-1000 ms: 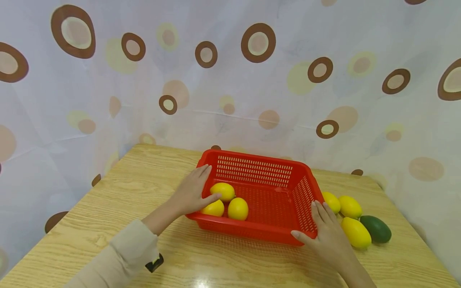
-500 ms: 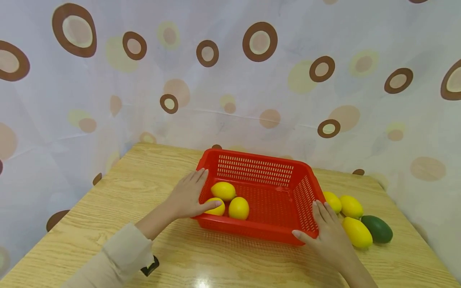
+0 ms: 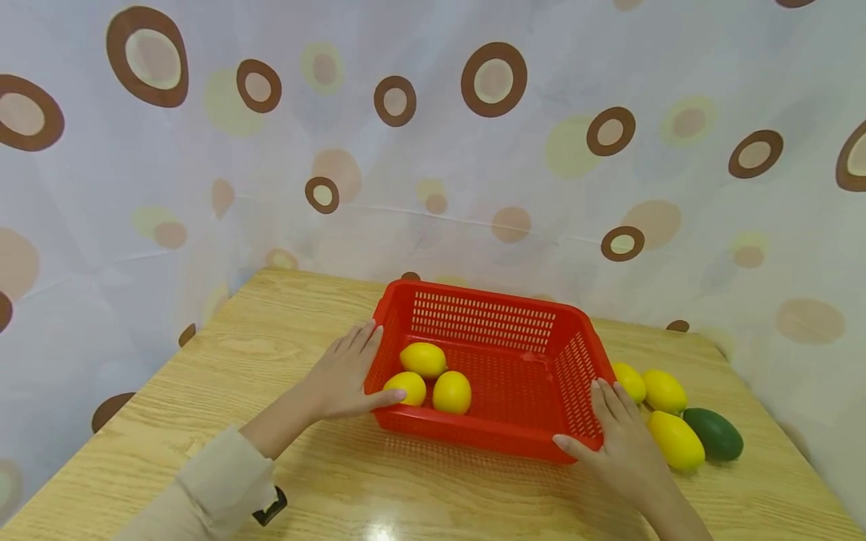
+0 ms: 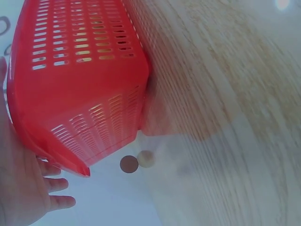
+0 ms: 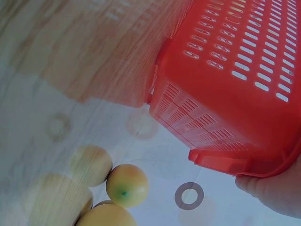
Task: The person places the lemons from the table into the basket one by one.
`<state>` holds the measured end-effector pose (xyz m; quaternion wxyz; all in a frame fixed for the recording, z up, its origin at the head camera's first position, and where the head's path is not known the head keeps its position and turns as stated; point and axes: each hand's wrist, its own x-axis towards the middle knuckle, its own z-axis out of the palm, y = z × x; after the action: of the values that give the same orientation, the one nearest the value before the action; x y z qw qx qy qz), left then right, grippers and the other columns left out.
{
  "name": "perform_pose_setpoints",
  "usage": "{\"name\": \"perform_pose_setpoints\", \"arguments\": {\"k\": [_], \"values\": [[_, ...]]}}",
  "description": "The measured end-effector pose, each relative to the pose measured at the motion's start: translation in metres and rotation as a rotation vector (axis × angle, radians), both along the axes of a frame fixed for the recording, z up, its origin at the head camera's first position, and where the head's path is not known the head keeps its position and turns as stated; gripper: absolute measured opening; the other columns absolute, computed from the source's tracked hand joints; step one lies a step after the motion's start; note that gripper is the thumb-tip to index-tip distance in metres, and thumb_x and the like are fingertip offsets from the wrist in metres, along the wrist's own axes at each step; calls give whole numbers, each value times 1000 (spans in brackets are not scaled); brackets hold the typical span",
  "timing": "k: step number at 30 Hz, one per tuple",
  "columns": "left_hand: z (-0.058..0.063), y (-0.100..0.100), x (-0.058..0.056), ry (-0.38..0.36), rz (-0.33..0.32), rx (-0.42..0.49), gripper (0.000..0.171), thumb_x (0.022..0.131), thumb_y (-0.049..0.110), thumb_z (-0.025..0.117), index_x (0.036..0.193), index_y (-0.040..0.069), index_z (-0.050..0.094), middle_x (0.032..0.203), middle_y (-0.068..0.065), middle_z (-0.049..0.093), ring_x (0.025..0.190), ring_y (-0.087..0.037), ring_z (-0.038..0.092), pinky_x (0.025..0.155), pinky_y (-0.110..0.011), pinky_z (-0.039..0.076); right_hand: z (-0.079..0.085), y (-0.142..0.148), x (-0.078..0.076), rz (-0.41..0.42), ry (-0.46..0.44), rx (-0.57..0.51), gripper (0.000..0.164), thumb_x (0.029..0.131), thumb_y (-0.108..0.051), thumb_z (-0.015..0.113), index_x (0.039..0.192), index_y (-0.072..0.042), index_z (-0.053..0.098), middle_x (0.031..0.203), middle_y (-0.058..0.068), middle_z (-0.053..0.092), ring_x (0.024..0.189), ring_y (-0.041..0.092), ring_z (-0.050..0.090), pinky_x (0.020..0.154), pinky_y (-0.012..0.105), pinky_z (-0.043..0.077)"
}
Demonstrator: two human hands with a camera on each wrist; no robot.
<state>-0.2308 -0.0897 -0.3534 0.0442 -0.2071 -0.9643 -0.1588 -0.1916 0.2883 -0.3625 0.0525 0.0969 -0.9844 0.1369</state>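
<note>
A red slotted plastic basket stands on the wooden table with three lemons in its left end. My left hand rests at the basket's near left corner, its fingers extended along the side rim and its thumb over the front rim. At the near right corner, my right hand touches the rim with straight fingers on the side and the thumb spread over the front edge. The left wrist view shows the left hand's fingertips reaching past the basket's rim. Neither hand has a fruit in it.
Right of the basket, close to my right hand, lie three yellow lemon-like fruits and a dark green oval fruit. Behind the wooden table hangs a pale curtain patterned with circles.
My left hand has slid back and slightly left along the basket's rim, uncovering more of the nearest lemon. The right hand, basket and fruits stay in place; the view shifts slightly.
</note>
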Motion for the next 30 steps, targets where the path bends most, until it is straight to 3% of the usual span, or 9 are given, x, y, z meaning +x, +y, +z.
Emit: {"name": "perform_pose_setpoints", "arguments": {"k": [8, 17, 30], "values": [[-4, -4, 4, 4, 0, -13, 99, 81, 65, 48, 147, -1, 15, 155, -18, 14, 144, -35, 11, 113, -57, 16, -1, 2, 0, 0, -4, 13, 100, 81, -60, 56, 143, 10, 20, 149, 30, 20, 136, 47, 15, 103, 70, 19], [-5, -5, 5, 86, -46, -79, 98, 83, 65, 47, 146, -4, 17, 155, -19, 14, 144, -34, 11, 115, -55, 13, 0, 2, 0, 0, 0, 2, 101, 81, -61, 55, 143, 10, 19, 149, 30, 19, 137, 46, 14, 103, 70, 19], [-6, -5, 8, 100, -38, -84, 98, 83, 64, 46, 145, -5, 18, 154, -20, 15, 144, -34, 11, 116, -54, 12, -1, 4, -2, 26, 3, -30, 100, 82, -59, 56, 143, 9, 17, 150, 29, 18, 138, 47, 11, 105, 68, 16]]}}
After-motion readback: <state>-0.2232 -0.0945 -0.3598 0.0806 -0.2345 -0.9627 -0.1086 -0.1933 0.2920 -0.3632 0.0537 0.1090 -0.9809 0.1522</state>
